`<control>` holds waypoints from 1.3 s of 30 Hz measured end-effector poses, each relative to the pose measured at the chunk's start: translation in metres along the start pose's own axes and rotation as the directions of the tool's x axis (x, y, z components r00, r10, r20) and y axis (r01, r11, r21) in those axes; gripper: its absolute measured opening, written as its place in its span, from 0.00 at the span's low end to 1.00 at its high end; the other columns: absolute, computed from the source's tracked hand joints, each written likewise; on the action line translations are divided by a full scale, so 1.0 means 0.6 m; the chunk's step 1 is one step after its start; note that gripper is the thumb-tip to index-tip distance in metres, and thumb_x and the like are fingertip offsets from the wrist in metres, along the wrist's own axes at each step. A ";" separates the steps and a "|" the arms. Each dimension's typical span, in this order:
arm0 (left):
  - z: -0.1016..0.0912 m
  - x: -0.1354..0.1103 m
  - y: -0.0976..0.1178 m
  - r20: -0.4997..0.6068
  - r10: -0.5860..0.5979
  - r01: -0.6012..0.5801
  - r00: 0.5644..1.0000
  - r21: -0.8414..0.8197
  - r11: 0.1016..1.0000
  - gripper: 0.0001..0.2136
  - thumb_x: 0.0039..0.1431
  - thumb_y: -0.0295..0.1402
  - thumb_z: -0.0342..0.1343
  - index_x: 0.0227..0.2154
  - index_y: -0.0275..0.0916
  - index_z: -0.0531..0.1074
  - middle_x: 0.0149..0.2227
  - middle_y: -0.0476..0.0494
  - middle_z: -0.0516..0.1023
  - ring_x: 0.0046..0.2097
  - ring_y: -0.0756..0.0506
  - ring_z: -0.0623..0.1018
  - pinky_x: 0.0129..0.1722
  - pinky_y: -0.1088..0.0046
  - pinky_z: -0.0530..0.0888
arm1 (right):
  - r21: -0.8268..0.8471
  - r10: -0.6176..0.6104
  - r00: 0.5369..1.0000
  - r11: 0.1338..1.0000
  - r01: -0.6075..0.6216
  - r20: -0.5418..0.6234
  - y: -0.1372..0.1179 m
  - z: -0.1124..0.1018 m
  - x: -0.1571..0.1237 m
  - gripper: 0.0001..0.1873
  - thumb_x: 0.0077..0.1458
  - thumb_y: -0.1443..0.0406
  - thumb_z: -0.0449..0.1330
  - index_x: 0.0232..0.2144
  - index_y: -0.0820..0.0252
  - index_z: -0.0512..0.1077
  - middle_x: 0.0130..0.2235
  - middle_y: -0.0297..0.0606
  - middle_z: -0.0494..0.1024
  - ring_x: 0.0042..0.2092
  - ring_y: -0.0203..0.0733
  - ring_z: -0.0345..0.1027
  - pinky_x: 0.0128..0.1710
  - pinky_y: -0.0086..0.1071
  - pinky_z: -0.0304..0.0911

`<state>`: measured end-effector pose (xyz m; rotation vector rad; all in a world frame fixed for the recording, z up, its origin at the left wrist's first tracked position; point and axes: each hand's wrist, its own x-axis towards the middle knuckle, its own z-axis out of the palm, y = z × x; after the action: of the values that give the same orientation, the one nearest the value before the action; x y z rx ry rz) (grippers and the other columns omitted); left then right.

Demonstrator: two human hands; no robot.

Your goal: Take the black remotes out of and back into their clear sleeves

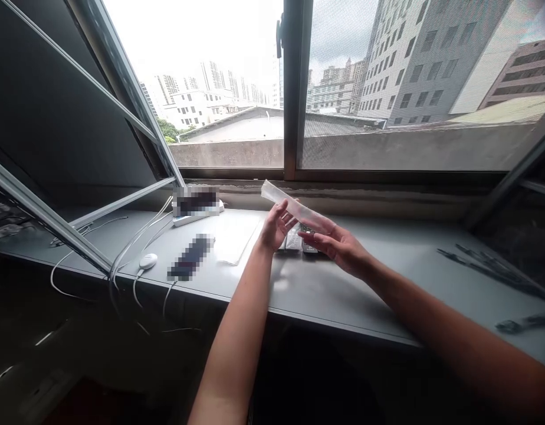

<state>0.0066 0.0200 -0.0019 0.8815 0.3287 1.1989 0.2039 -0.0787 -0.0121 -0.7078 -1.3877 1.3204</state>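
A long, flat, translucent plastic sleeve (301, 211) slants across in front of me above the desk, its upper left end raised. My left hand (275, 229) is closed on its left part, thumb on the near side. My right hand (338, 243) pinches its lower right end. Behind and below my hands lie a dark device with small buttons (308, 247), partly hidden, and a small clear packet (293, 239). What is inside the sleeve, if anything, I cannot make out.
White paper (239, 239) lies left of my hands, beside a pixelated dark object (190, 258). Farther left are a white power strip (197, 216), a round white device (147, 261) and cables. A metal frame (122, 206) leans there. Dark rods (476, 265) lie right. A window stands behind.
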 end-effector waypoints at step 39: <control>-0.019 0.026 -0.011 -0.508 0.106 -0.113 0.855 0.017 0.993 0.15 0.57 0.24 0.67 0.47 0.38 0.82 0.39 0.45 0.85 0.37 0.48 0.83 0.36 0.76 0.77 | -0.851 -0.333 0.855 0.215 0.480 0.398 0.016 -0.008 -0.012 0.33 0.70 0.60 0.66 0.74 0.45 0.67 0.80 0.38 0.56 0.82 0.68 0.35 0.75 0.70 0.53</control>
<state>0.0094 0.0383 -0.0104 0.5621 0.7046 1.5352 0.2081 -0.0816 -0.0242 -0.8827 -2.2723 -0.0504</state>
